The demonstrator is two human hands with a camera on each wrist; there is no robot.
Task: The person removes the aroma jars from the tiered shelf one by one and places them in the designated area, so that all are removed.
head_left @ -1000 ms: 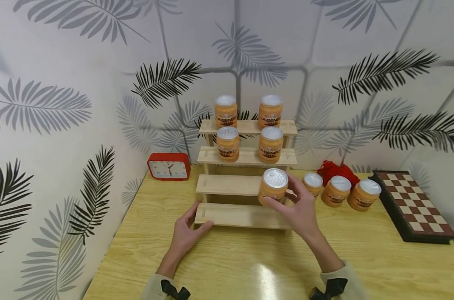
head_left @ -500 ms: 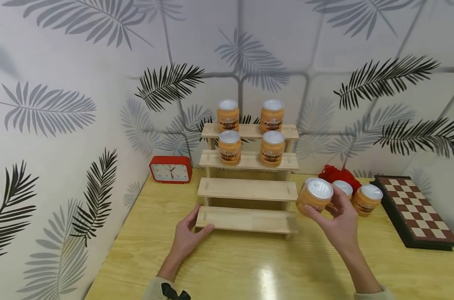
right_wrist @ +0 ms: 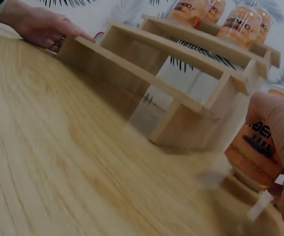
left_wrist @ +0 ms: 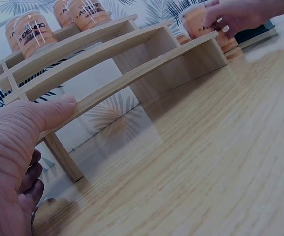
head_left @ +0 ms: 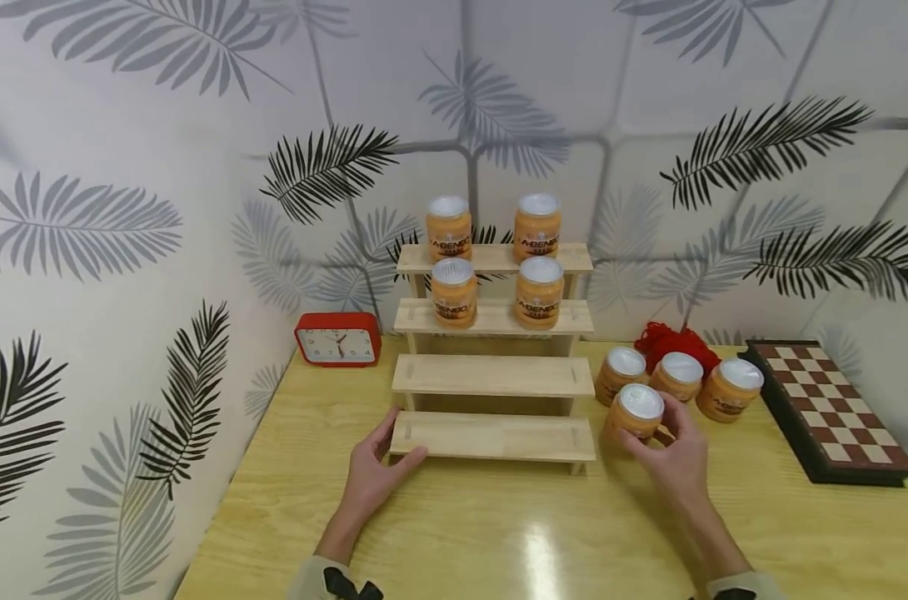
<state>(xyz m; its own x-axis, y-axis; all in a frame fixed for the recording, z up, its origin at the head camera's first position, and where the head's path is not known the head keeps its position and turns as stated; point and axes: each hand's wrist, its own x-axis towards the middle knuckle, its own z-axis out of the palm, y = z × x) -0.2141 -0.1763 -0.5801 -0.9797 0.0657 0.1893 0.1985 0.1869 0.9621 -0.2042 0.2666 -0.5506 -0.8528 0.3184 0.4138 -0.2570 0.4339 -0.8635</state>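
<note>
My right hand [head_left: 675, 458] grips an orange jar [head_left: 636, 414] with a silvery lid, thumb on one side and fingers on the other. This jar is at the right of a wooden stepped shelf [head_left: 491, 375], low over the table or touching it; I cannot tell which. My left hand [head_left: 375, 467] holds the left end of the shelf's lowest step, thumb on top; in the left wrist view the other fingers curl beside it. Two jars [head_left: 448, 229] stand on the top step, and two more jars [head_left: 538, 292] on the step below.
Three similar jars [head_left: 730, 390] stand in a row on the table [head_left: 439, 533], right of the shelf. Behind them lies a red yarn bundle [head_left: 675, 343]. A chessboard [head_left: 832, 408] lies far right, and a red clock [head_left: 338, 339] stands left. A patterned wall closes the back.
My right hand has carried the jar from in front of the shelf's steps to the right, then down toward the table. The left hand has stayed on the shelf.
</note>
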